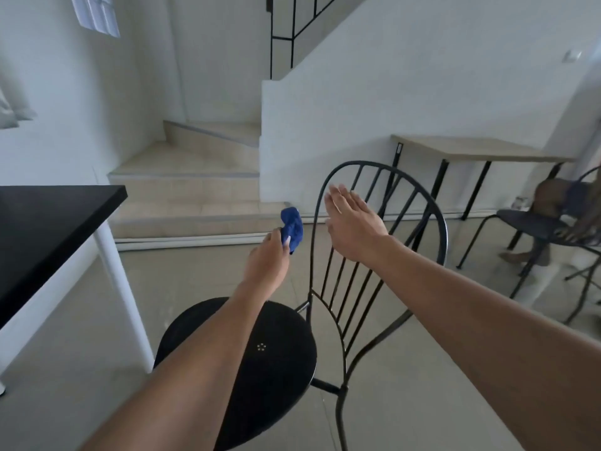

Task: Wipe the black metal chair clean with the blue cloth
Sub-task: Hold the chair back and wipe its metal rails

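Observation:
The black metal chair (377,242) stands on the floor in front of me, with a round seat and a curved back of thin bars on the right. My left hand (268,260) is raised over the seat and pinches the bunched blue cloth (292,227), which sticks up just left of the chair back's rim. My right hand (353,222) reaches out in front of the upper bars of the back, fingers straight and together, holding nothing. Whether it touches the bars cannot be told.
A black-topped table (48,229) with a white leg stands close on the left. Tiled stairs (185,187) rise behind. At the right is a wooden table (471,149) and a second black chair (533,222) where a person sits.

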Action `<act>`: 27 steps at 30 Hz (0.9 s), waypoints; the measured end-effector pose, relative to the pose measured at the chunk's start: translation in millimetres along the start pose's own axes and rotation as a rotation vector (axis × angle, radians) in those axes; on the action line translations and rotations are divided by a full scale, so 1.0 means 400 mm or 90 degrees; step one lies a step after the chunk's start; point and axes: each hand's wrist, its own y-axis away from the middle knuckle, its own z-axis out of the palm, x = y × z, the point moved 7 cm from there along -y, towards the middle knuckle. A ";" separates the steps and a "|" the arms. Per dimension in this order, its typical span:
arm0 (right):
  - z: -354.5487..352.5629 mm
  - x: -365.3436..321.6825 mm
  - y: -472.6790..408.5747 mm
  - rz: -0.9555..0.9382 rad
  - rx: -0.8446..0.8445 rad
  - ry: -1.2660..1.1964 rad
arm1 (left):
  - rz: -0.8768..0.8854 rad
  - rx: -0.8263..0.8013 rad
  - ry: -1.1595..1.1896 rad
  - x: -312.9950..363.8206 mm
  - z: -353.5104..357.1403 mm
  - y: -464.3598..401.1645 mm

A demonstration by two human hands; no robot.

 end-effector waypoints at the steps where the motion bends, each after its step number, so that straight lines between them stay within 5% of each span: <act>1: -0.036 0.023 -0.016 0.006 0.007 0.012 | 0.013 0.008 0.012 0.021 -0.013 -0.030; 9: -0.206 0.226 -0.109 0.094 -0.009 0.059 | 0.072 0.033 0.028 0.159 -0.075 -0.200; 17: -0.147 0.335 -0.114 0.133 -0.051 0.028 | 0.076 0.011 0.068 0.243 0.032 -0.275; 27: -0.085 0.324 -0.135 0.128 -0.096 -0.124 | 0.002 -0.039 0.443 0.331 0.172 -0.278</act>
